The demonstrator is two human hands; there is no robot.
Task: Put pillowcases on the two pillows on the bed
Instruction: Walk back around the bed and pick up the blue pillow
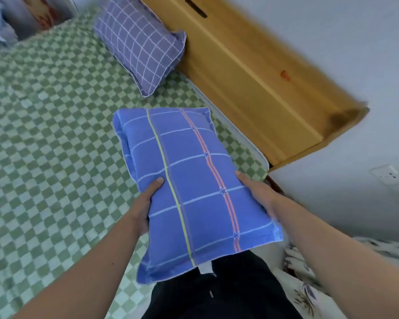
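Note:
A pillow in a bright blue checked case, with a yellow stripe and a red stripe, is held above the bed in front of me. My left hand grips its left side, thumb on top. My right hand grips its right side, thumb on top, fingers hidden beneath. A second pillow in a purple case with a pale grid lies on the bed against the wooden headboard.
The bed carries a green and white checked sheet. A wooden headboard runs along the white wall. Floral bedding lies at the lower right. A wall socket sits at the right. Cluttered items fill the top left corner.

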